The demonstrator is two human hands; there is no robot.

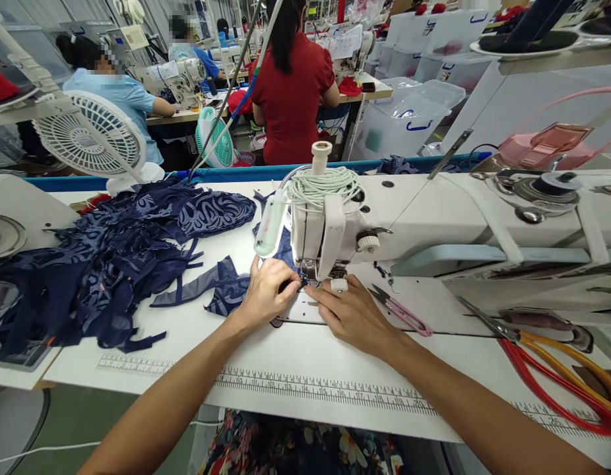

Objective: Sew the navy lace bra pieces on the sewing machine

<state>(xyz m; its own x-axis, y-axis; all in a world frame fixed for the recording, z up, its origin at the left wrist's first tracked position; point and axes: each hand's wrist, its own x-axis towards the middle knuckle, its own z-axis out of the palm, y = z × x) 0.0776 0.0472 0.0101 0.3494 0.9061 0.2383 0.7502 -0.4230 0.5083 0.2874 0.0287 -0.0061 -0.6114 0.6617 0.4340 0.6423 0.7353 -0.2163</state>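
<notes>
A piece of navy lace fabric (284, 249) lies under the needle area of a white sewing machine (319, 231), mostly hidden by the machine head and my fingers. My left hand (270, 290) is closed in a pinch on its edge, thumb and index finger just left of the presser foot. My right hand (352, 313) lies on the machine bed right of the foot, its fingers stretched out and the index fingertip close to the fabric edge. Beside my left hand lies another navy lace piece with a sheer strap (229, 290).
A heap of navy lace pieces (112, 264) covers the left of the table. Pink-handled thread snips (402, 310) and large scissors (547, 369) lie to the right. A printed ruler (305, 382) runs along the front edge. A fan (90, 135) and co-workers are beyond.
</notes>
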